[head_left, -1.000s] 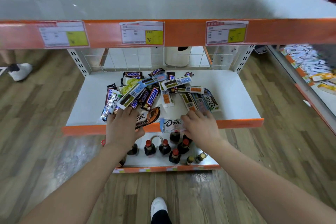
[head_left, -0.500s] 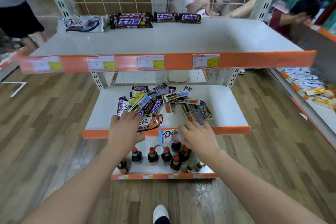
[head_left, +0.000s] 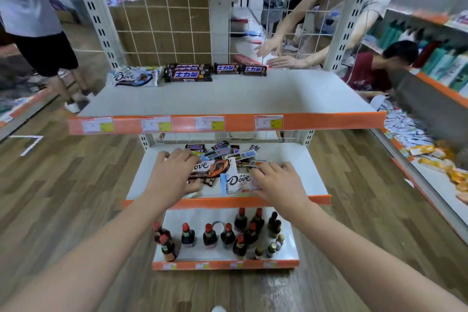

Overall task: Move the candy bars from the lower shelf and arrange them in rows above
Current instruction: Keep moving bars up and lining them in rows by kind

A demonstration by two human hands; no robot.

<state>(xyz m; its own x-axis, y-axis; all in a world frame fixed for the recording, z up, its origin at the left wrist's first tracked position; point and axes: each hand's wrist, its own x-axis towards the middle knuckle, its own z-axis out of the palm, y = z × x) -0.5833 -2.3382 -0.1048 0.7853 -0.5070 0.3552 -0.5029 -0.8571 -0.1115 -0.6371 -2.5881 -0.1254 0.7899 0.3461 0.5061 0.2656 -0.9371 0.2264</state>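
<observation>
A brown Dove bar (head_left: 211, 168) is gripped by the left hand (head_left: 172, 172); a white Dove bar (head_left: 236, 182) is pinched by the right hand (head_left: 278, 182), above the lower shelf (head_left: 314, 180).

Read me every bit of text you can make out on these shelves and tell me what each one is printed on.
"Dove": white bar on the upper shelf.
"士力架": dark bars beside it, also and.
"Dove": brown bar held by the left hand.
"Dove": white bar held by the right hand.
"SNICKERS": bar in the lower pile.
Price tags on the orange edge: too blurred to read.
</observation>
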